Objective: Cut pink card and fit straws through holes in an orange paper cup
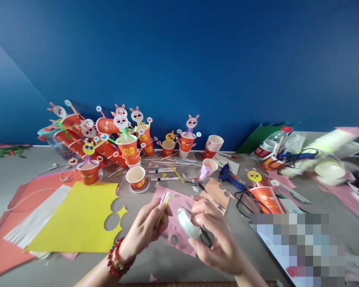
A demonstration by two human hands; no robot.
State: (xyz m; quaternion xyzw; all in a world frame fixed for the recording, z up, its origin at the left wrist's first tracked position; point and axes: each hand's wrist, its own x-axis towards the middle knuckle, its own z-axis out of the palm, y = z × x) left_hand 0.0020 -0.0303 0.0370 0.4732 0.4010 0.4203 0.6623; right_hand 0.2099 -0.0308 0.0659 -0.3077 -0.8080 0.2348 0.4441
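My left hand point(152, 219), with a red bead bracelet at the wrist, is closed around a few thin sticks point(163, 209), yellow and pinkish-white, near the middle of the table. To its right, my right hand point(212, 235) has its fingers curved around a roll of pale tape point(188, 224), with the thumb below it. Under and between the hands lies a pink sheet point(173, 197) with round holes cut in it. Scissors with dark handles point(206, 237) are partly hidden behind my right hand.
Decorated red cups point(127, 149) crowd the back left. A yellow sheet point(74, 217) lies left, beside a white-lined cup point(136, 177). A blue glue gun point(230, 177), stacked cups point(214, 145), a bottle point(271, 143) and a blurred-out device point(272, 243) are on the right.
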